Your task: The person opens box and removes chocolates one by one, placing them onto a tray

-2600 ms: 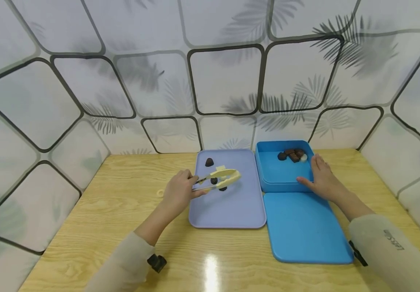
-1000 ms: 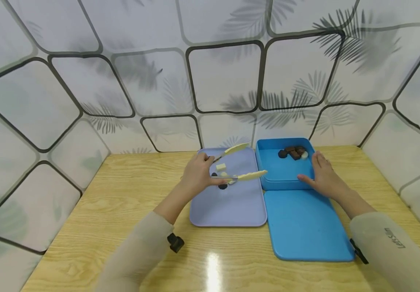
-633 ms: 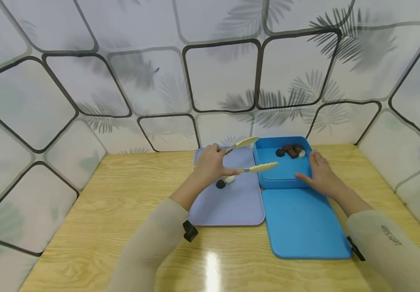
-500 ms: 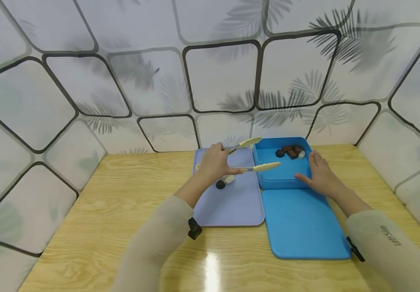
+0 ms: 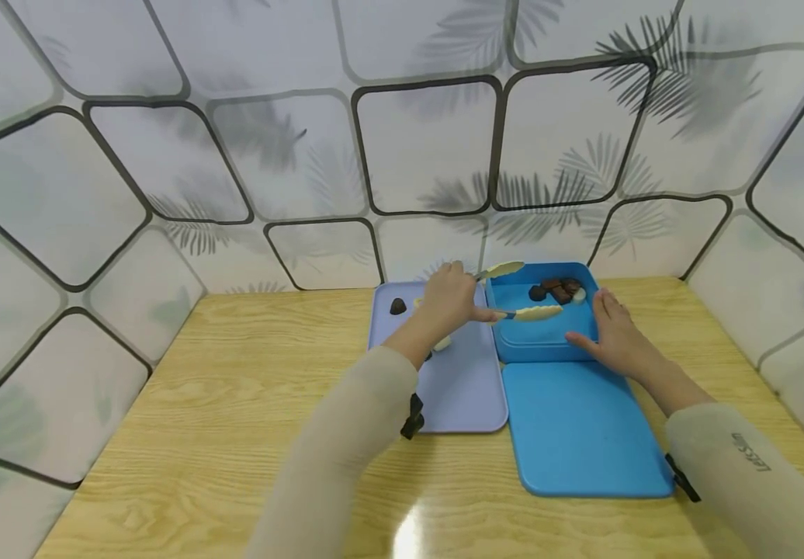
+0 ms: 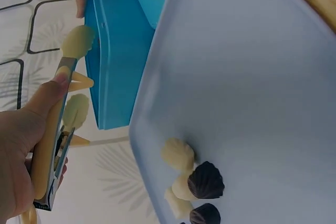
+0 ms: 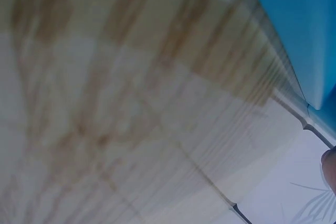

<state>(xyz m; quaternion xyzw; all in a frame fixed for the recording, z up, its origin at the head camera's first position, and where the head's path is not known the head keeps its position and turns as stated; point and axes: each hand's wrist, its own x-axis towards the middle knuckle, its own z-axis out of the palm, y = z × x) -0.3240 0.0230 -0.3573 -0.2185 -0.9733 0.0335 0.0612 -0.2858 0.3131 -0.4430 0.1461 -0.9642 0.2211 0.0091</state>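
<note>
My left hand point(image 5: 449, 299) grips a pair of tongs point(image 5: 538, 313) with cream tips. In the head view the tips are spread over the left part of the blue box point(image 5: 535, 354), with nothing seen between them. Dark brown pieces resembling chocolates point(image 5: 561, 292) and one white piece lie at the back of that box. My right hand point(image 5: 615, 338) rests against its right side, thumb at the front rim. On the lilac tray point(image 5: 461, 400), partly hidden by my left arm, are dark and cream pieces; the left wrist view shows a dark shell-shaped piece point(image 6: 206, 179) and a cream shell-shaped piece point(image 6: 177, 153).
A flat blue lid point(image 5: 587, 431) lies in front of the box, right of the tray. All stand on a wooden table point(image 5: 234, 404) against a patterned cloth backdrop point(image 5: 430, 147). Blurred sleeve fabric point(image 7: 131, 103) covers most of the right wrist view.
The tongs have spread since the first frame. My left hand has carried them right, from above the tray to over the box's left part. My right hand stays in place.
</note>
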